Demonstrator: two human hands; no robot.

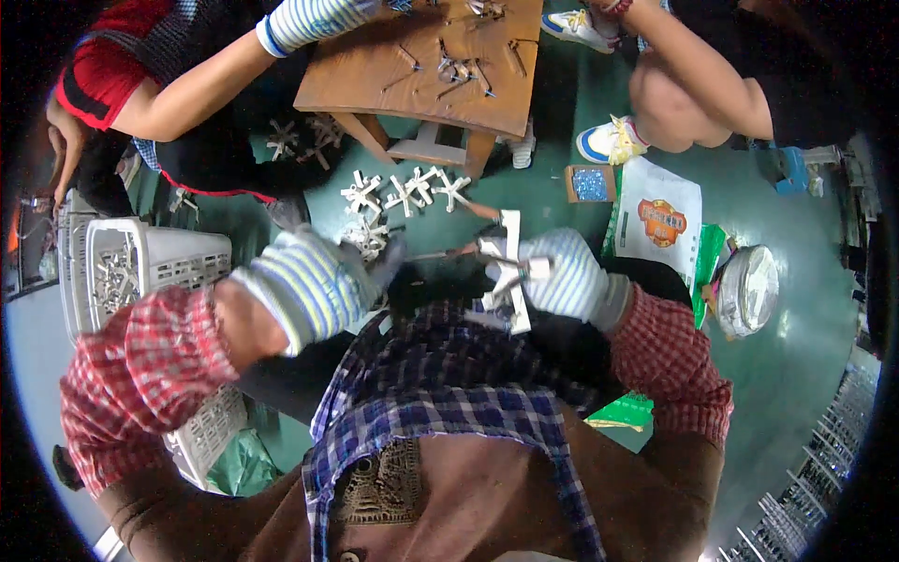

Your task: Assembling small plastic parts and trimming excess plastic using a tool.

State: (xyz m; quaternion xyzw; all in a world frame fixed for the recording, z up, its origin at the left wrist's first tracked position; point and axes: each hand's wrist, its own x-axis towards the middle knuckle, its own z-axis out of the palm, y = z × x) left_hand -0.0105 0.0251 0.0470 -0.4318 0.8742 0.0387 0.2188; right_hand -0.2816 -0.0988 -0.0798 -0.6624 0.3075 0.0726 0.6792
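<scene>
Part [512, 249], white and branched, held in striped-gloved right hand [565, 276], is best kept steady; grip of left hand [323, 281] unclear.

Left hand [323, 281] and right hand [567, 276] in whitish knit gloves [309, 304], blue and yellow stripes. Up the arm from each hand, red-and-white checked oversleeves [154, 347], gathered cuffs. Bodyward of both hands, blue-and-white plaid apron [468, 409] with straps over brown top [510, 487], dark patterned chest patch [384, 482].
</scene>
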